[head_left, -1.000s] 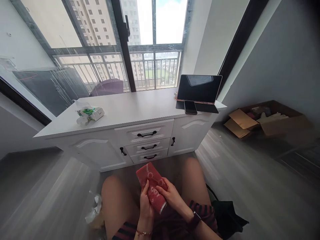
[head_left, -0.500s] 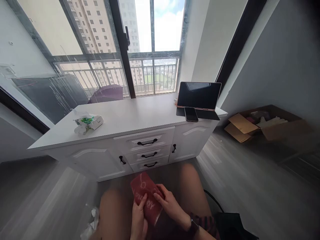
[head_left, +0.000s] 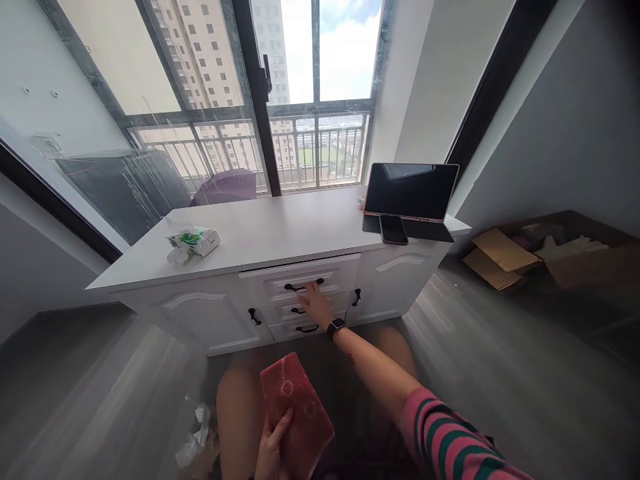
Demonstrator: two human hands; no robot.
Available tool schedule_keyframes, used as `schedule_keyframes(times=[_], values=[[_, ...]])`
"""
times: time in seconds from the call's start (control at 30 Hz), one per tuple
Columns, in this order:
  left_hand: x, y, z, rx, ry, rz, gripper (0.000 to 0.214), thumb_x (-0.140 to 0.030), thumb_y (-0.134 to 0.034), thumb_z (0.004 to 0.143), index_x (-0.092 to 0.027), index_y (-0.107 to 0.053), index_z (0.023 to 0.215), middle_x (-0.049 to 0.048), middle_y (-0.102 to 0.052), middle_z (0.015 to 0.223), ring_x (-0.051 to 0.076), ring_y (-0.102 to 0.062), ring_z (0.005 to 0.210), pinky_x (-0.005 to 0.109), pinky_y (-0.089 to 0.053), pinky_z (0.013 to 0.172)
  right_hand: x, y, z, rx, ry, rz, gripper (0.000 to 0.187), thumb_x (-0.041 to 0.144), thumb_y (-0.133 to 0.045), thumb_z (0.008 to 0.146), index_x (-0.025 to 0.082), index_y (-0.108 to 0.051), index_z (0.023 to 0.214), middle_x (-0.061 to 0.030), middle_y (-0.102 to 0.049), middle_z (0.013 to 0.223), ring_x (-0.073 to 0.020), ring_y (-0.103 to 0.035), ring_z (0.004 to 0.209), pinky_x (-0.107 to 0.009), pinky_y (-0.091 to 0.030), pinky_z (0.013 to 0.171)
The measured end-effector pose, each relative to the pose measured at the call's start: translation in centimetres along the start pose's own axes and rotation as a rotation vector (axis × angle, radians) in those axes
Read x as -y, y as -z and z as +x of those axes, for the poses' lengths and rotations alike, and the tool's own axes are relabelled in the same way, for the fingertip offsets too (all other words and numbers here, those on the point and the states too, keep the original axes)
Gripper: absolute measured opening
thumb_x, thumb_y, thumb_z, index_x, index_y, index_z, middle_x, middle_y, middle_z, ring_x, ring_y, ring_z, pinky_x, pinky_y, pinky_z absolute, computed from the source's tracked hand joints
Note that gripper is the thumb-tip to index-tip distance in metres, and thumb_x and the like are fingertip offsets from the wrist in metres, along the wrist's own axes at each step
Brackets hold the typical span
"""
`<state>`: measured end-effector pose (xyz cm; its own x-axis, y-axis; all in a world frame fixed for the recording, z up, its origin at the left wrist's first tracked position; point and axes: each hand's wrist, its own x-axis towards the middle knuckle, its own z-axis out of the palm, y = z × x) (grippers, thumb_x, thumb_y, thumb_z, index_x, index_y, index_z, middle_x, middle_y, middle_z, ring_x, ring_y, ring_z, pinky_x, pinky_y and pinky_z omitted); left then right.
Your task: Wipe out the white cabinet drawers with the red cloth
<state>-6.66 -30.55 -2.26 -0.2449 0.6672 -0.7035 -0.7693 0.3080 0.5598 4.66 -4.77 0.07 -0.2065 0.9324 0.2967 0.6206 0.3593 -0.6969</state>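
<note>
My left hand [head_left: 274, 437] grips a red folded cloth [head_left: 300, 413] with pale markings, thumb on top and fingers underneath. It is held tilted above my lap. My right arm stretches forward to the white cabinet, and my right hand [head_left: 316, 305] has its fingers hooked at the black handle [head_left: 295, 287] of the top drawer [head_left: 267, 288]. A thin dark gap shows along this drawer's upper edge. Below it, the middle drawer's handle [head_left: 298, 311] is partly hidden by my hand, while the bottom handle [head_left: 307, 329] is in plain sight.
On the white cabinet top [head_left: 285, 230] are a tissue pack [head_left: 197, 241] at left and a tablet [head_left: 413, 191] with a phone [head_left: 393, 230] at right. An open cardboard box [head_left: 505, 257] stands on the floor at right. Crumpled white paper [head_left: 195, 437] lies by my left leg.
My right hand has let go of the red cloth and reached forward to the top drawer's handle. The cloth stays in my left hand. The view has shifted slightly left.
</note>
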Motion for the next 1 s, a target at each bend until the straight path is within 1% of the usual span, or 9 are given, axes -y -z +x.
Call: schedule_keyframes(times=[0.1,0.2,0.3,0.47,0.53,0.6,0.7,0.83,1.0], values=[[0.4,1.4,0.5,0.008,0.015,0.027,0.060,-0.015,-0.080,0.059,-0.020,-0.061,0.115,0.0066,-0.075,0.087,0.028,-0.070,0.091,0.034,-0.056,0.079,0.2,-0.5,-2.4,-0.074,-0.006,-0.010,0.030,0.035,-0.044,0.094,0.018,-0.054,0.117,-0.0107,-0.054,0.117,-0.0222,-0.057,0.100,-0.033,-0.046,0.082],[0.3,1.4,0.0,0.077,-0.010,0.056,0.067,-0.024,-0.082,0.058,-0.020,-0.059,0.120,0.0081,-0.075,0.086,0.030,-0.071,0.079,0.037,-0.057,0.069,0.4,-0.1,-5.0,-0.086,0.008,0.018,0.031,0.038,-0.039,0.096,0.019,-0.057,0.113,-0.0093,-0.056,0.114,-0.0224,-0.057,0.099,-0.034,-0.046,0.081],[-0.1,0.0,-1.2,0.161,-0.008,0.075,0.077,-0.025,-0.084,0.055,-0.023,-0.055,0.127,0.0086,-0.074,0.092,0.028,-0.071,0.072,0.035,-0.056,0.063,0.8,0.4,-7.4,-0.088,0.006,0.063,0.029,0.038,-0.040,0.096,0.020,-0.060,0.107,-0.0066,-0.060,0.109,-0.0215,-0.058,0.098,-0.033,-0.045,0.083],[-0.5,-3.5,-3.0,0.287,-0.177,0.037,0.090,-0.020,-0.084,0.054,-0.031,-0.043,0.133,0.0095,-0.068,0.115,0.027,-0.068,0.092,0.031,-0.053,0.074,1.8,1.2,-10.2,-0.043,-0.069,0.113,0.025,0.036,-0.045,0.094,0.021,-0.063,0.103,-0.0058,-0.062,0.108,-0.0215,-0.061,0.094,-0.032,-0.046,0.078],[-0.6,-4.5,-3.7,0.348,-0.204,0.048,0.089,-0.021,-0.083,0.056,-0.035,-0.042,0.133,0.0083,-0.068,0.112,0.027,-0.068,0.092,0.033,-0.052,0.077,2.0,1.4,-11.0,-0.025,-0.081,0.131,0.023,0.035,-0.046,0.093,0.022,-0.062,0.105,-0.0065,-0.062,0.110,-0.0227,-0.062,0.094,-0.033,-0.047,0.077],[-1.0,-5.1,-4.5,0.391,-0.187,0.082,0.077,-0.023,-0.083,0.057,-0.032,-0.051,0.126,0.0079,-0.070,0.107,0.026,-0.067,0.091,0.032,-0.051,0.078,2.1,1.4,-11.8,-0.021,-0.063,0.170,0.022,0.033,-0.047,0.093,0.024,-0.062,0.106,-0.0069,-0.062,0.114,-0.0240,-0.062,0.098,-0.034,-0.048,0.080],[-2.2,-5.1,-5.9,0.442,-0.117,0.126,0.058,-0.025,-0.084,0.053,-0.025,-0.065,0.108,0.0075,-0.070,0.098,0.024,-0.067,0.082,0.028,-0.051,0.072,2.1,1.2,-13.0,-0.016,-0.068,0.244,0.020,0.032,-0.050,0.090,0.028,-0.064,0.104,-0.0072,-0.063,0.114,-0.0263,-0.062,0.100,-0.036,-0.048,0.084],[-5.0,-5.3,-7.8,0.473,0.043,0.145,0.052,-0.029,-0.084,0.048,-0.025,-0.067,0.097,0.0064,-0.067,0.096,0.024,-0.066,0.074,0.031,-0.051,0.063,2.6,1.4,-14.2,-0.011,-0.157,0.276,0.017,0.029,-0.053,0.087,0.029,-0.066,0.098,-0.0070,-0.064,0.109,-0.0279,-0.063,0.097,-0.039,-0.049,0.083],[-8.9,-6.1,-7.6,0.477,0.005,0.161,0.046,-0.026,-0.082,0.047,-0.024,-0.064,0.089,0.0039,-0.067,0.090,0.022,-0.065,0.070,0.030,-0.050,0.063,3.5,2.8,-14.9,0.045,-0.155,0.313,0.022,0.021,-0.050,0.087,0.026,-0.067,0.100,-0.0043,-0.065,0.109,-0.0229,-0.063,0.097,-0.035,-0.048,0.085]])
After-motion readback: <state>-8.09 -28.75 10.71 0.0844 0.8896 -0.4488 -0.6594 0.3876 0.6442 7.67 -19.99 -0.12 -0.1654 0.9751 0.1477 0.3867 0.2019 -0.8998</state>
